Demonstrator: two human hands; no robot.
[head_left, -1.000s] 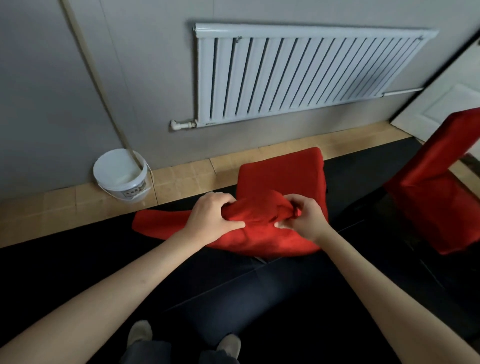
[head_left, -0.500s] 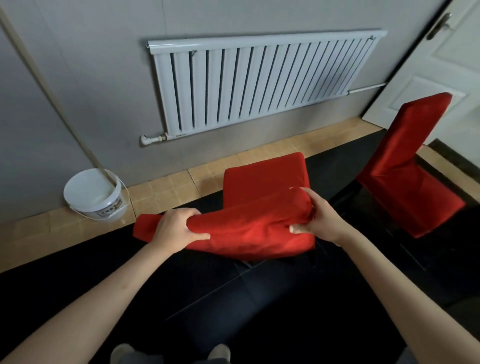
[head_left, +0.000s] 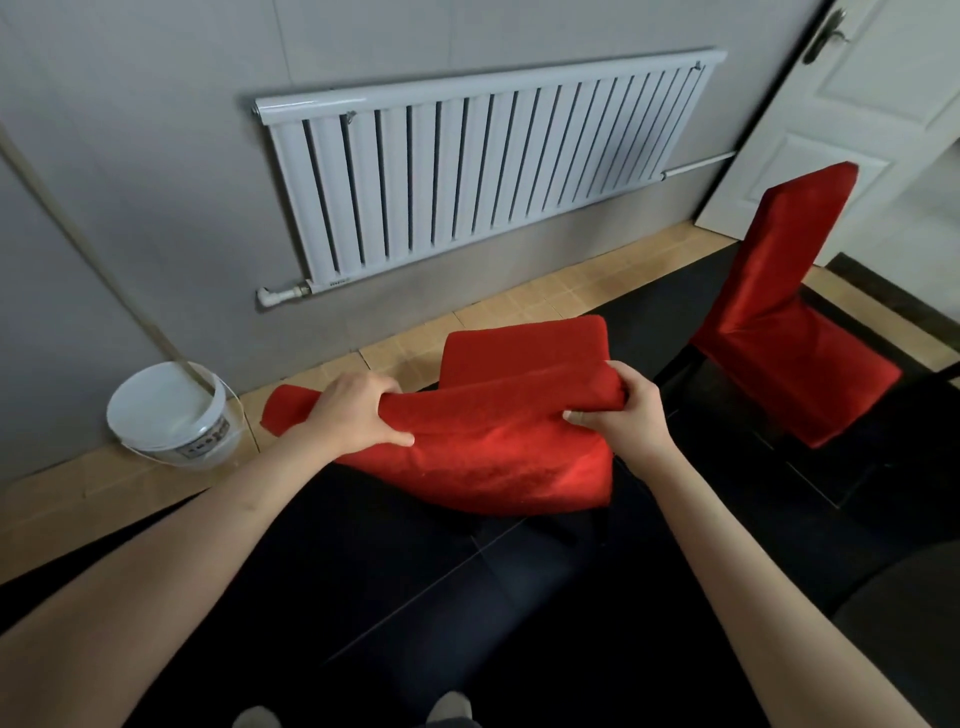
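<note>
A second ago the hands sat close together at the middle of the red cover (head_left: 493, 452). Now the left hand (head_left: 358, 410) and right hand (head_left: 626, 413) are well apart. The fingers (head_left: 387, 387) of each curl round a fold, and the cloth spans taut between them, just in front of the chair (head_left: 522, 345). It looks opened out, ready for fitting.

Red chair cover (head_left: 498, 441), white ribbed radiator (head_left: 483, 171), white bucket (head_left: 171, 415).
</note>
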